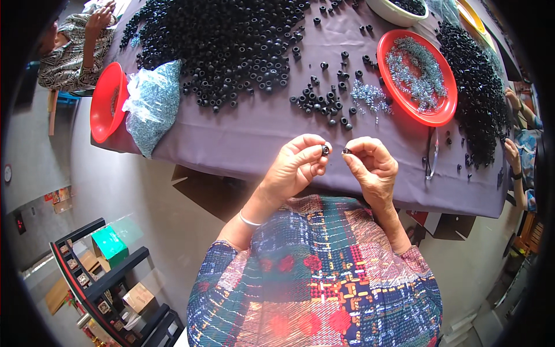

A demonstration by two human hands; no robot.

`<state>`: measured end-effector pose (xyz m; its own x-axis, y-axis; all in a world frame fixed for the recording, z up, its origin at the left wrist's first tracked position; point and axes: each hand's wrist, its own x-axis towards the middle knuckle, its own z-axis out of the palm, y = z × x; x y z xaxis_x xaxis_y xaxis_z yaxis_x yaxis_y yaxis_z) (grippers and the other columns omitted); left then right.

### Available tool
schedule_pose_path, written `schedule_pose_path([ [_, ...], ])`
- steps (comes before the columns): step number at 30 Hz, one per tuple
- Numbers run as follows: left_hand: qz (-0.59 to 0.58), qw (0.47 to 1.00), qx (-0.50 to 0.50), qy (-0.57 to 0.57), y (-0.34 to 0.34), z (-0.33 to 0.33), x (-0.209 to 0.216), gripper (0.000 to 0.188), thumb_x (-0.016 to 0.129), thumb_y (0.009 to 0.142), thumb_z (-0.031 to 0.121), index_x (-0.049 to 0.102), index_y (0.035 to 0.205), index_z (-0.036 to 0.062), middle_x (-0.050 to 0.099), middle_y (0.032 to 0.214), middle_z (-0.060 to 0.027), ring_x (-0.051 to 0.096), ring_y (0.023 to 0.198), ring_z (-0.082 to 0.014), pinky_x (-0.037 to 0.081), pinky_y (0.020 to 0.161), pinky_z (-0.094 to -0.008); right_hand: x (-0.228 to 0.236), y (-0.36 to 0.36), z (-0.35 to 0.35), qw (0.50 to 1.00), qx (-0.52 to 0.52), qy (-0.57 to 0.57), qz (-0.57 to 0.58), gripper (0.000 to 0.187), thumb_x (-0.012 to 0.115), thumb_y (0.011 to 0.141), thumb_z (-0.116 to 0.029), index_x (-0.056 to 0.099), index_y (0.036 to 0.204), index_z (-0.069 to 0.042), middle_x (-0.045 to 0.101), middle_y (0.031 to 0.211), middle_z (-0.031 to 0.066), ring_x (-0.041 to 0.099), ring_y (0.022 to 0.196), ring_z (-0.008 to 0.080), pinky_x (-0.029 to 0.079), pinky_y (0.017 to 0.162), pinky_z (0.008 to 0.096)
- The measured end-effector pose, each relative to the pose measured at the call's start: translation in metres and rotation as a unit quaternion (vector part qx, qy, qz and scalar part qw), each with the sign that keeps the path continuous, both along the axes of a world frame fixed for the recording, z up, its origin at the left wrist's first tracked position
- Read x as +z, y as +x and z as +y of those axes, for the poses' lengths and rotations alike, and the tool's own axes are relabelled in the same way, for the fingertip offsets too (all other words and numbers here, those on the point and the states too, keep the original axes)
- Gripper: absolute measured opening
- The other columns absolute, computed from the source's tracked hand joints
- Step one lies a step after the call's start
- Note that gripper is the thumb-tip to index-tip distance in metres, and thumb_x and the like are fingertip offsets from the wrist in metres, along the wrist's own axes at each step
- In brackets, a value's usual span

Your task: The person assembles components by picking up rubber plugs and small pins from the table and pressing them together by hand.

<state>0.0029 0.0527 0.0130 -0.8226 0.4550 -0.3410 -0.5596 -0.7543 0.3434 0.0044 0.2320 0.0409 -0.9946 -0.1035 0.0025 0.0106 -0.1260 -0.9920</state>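
My left hand (296, 165) pinches a small round black cap (325, 150) with a hole in its face, held over the table's near edge. A short way to the right, my right hand (374, 169) has thumb and forefinger closed on a tiny dark piece (346, 151), too small to name. The two pieces are apart. Beyond my hands lie a loose group of black caps (318, 103) and a small heap of silvery metal pieces (370, 97). A red plate (445, 113) to the right holds more silvery pieces.
A big pile of black caps (231, 46) covers the far left of the purple cloth (243, 130). Left stand a bag of metal pieces (155, 101) and a red bowl (99, 113). Smaller black parts (477, 98) heap at right. Other people's hands (511, 155) show at both sides.
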Motion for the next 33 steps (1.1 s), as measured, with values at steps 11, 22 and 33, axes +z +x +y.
schedule_pose_path([
  [11,-0.033,0.999,-0.004,0.012,0.005,0.005,0.005,0.016,0.061,0.087,0.007,0.057,0.101,0.0045,0.062,0.096,-0.0062,0.060,0.081,-0.0120,0.052,0.066,-0.0234,0.011,-0.002,0.000,0.987,0.054,0.107,0.104,0.017,0.061,0.079,0.011,0.057,0.093,0.003,0.056,0.092,0.0045,0.053,0.080,0.0081,0.043,0.071,0.0197],
  [22,-0.014,1.000,0.000,-0.027,0.009,0.007,0.005,0.015,0.060,0.087,0.009,0.058,0.101,0.0020,0.063,0.092,-0.0060,0.060,0.082,-0.0135,0.050,0.069,-0.0261,0.021,-0.003,-0.009,0.937,0.024,0.269,0.223,0.019,0.065,0.071,0.011,0.059,0.086,0.001,0.060,0.079,0.0096,0.058,0.067,0.0171,0.047,0.060,0.0261],
  [33,-0.002,0.998,0.020,-0.058,0.013,0.005,0.003,0.016,0.062,0.086,0.007,0.059,0.100,0.0021,0.063,0.091,-0.0060,0.061,0.081,-0.0143,0.049,0.069,-0.0258,0.018,-0.001,-0.010,0.923,0.043,0.305,0.233,0.019,0.064,0.071,0.011,0.059,0.087,0.001,0.060,0.078,0.0104,0.059,0.067,0.0198,0.048,0.060,0.0276],
])
